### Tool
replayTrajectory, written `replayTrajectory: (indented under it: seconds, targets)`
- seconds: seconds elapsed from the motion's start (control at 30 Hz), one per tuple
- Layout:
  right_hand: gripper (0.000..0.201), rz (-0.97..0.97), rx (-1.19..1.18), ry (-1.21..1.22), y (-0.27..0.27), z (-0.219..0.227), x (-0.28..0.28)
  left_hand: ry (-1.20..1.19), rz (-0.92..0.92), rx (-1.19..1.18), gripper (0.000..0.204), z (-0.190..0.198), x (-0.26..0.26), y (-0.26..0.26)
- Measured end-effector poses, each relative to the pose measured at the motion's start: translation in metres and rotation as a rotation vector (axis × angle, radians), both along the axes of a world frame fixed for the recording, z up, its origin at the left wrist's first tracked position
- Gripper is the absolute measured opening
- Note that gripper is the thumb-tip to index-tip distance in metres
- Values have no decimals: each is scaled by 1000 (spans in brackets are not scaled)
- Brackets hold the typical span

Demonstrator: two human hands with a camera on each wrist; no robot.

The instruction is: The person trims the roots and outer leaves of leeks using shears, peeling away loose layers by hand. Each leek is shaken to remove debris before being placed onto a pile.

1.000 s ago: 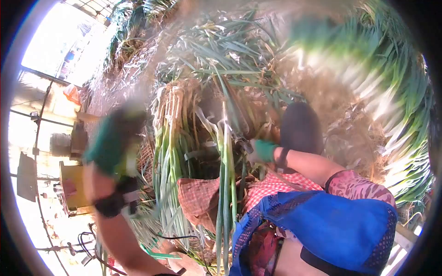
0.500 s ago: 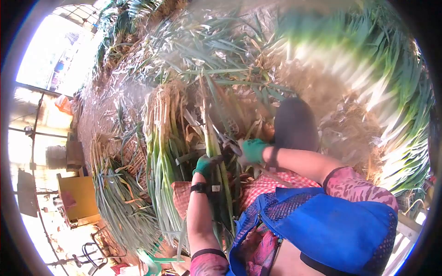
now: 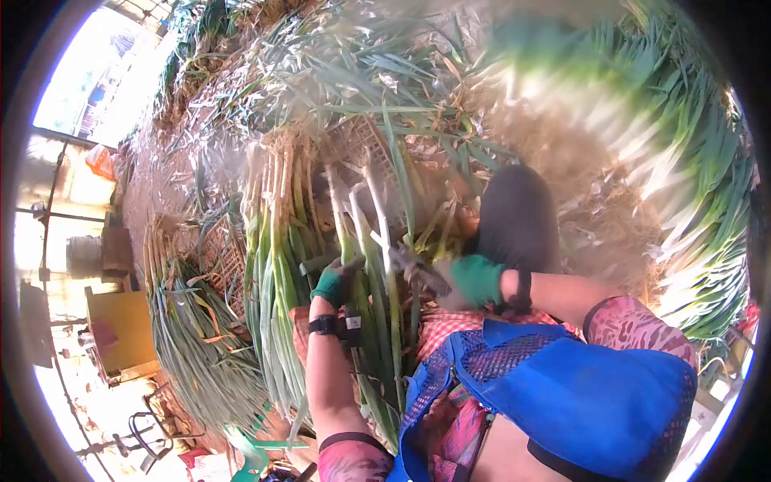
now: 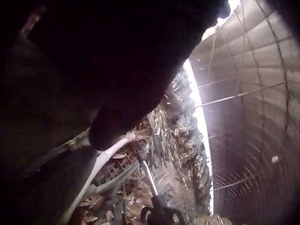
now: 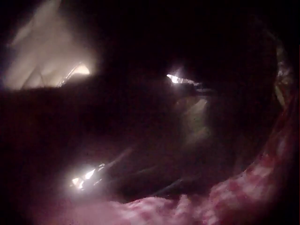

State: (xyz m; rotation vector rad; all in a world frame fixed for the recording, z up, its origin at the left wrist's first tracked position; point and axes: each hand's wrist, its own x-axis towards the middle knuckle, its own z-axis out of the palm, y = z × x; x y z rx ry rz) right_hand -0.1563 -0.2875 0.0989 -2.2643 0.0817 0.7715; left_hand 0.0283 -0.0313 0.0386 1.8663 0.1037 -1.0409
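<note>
In the head view, my left hand (image 3: 336, 283), in a green glove with a grey palm, curls over long green onions (image 3: 340, 221) whose white root ends point away from me. More pale stalks (image 3: 379, 205) lie just right of that hand. My gloved right hand (image 3: 475, 281) holds scissors (image 3: 408, 261) beside these stalks, above my lap. In the left wrist view the scissors (image 4: 151, 180) show a metal blade and black handle, close to a white stalk (image 4: 99, 164); the dark hand (image 4: 108, 75) fills the upper left. The right wrist view is mostly dark.
A bundle of green onions (image 3: 273, 217) lies left of my left hand, with another bundle (image 3: 197, 321) farther left. Loose leaves (image 3: 345, 68) cover the ground ahead. A long row of green onions (image 3: 683, 217) curves along the right. A yellow box (image 3: 120, 329) stands at the left.
My left hand swung in from the far left to the stalks, then shifted slightly left with them. The stalks have spread apart. My right hand stayed by my lap, moving slightly right.
</note>
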Motion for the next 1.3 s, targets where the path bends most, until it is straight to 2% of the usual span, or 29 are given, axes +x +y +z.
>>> replayTrajectory:
  seconds: [0.07, 0.1, 0.13, 0.17, 0.2, 0.3, 0.33, 0.37, 0.4, 0.5, 0.57, 0.6, 0.63, 0.73, 0.77, 0.8, 0.83, 0.9, 0.97, 1.03, 1.07, 1.1, 1.13, 1.17, 1.23, 1.3]
  targets:
    - [56, -119, -1, 128, -6, 15, 7, -86, 1, -33, 40, -4, -8, 10]
    - [56, -26, 30, 117, -6, 23, 5, -130, 0, -45, 39, -6, -9, 15]
    - [55, 71, 61, 106, -6, 30, 2, -91, 82, -177, 38, -12, -9, 17]
    - [55, 167, 93, 99, -5, 31, -3, -100, 95, -159, 39, -17, -10, 23]
    - [53, 231, 21, -114, 1, 25, -11, -108, 108, -144, 39, -16, -11, 24]
    - [52, 169, 102, 117, 8, 9, -2, -56, 229, -180, 46, -34, -14, 22]
    - [40, 128, 90, -4, 7, 6, 0, -66, 254, -179, 47, -41, -16, 22]
    - [41, 115, 77, -10, 8, 5, 2, -77, 280, -177, 49, -48, -18, 24]
    - [42, 101, 67, -16, 11, 6, 7, -110, 248, -120, 52, -43, -18, 24]
    - [47, 97, 36, -18, 16, 6, 18, -66, 282, 29, 43, -12, -22, 9]
    - [53, 89, 51, 17, 18, 0, 34, -202, 139, -28, 37, -48, -19, 22]
    - [48, 47, 68, 82, 19, 7, 46, -235, 93, -10, 34, -56, -18, 25]
    - [46, 10, 76, -4, 21, -7, 55, -268, 49, 7, 32, -59, -17, 25]
    - [53, 108, -84, -7, 26, -38, 104, -194, 76, 118, 28, -64, -18, 20]
    - [55, 131, -111, 17, 27, -46, 118, -128, 146, 101, 29, -62, -20, 19]
    - [56, 75, -151, 14, 28, -46, 126, -62, 216, 84, 30, -59, -22, 17]
    - [58, 128, -184, -118, 27, -59, 137, 3, 287, 65, 33, -59, -22, 17]
    - [58, 86, -171, -128, 27, -69, 140, -317, -59, 202, 64, -60, -24, 21]
    - [55, 101, -162, -106, 28, -64, 142, -162, -25, 232, 78, -68, -23, 21]
    - [53, 78, -166, -89, 25, -58, 144, -93, 63, 191, 80, -13, -43, -7]
    - [51, 49, -174, -84, 23, -52, 147, -203, -6, 162, 79, -18, -48, -5]
    - [50, 20, -181, -82, 22, -49, 151, -107, 69, 162, 79, -40, -42, -1]
    - [49, 39, -212, -126, 24, -51, 149, -15, 150, 165, 78, -45, -38, -2]
    - [50, 50, -217, -134, 26, -54, 147, -31, 110, 170, 77, -49, -37, 2]
    - [50, 75, -235, -152, 25, -58, 143, -64, 34, 170, 77, -11, -42, -6]
    - [55, 10, -278, -117, 22, -62, 135, -86, 27, 159, 72, -38, -39, 1]
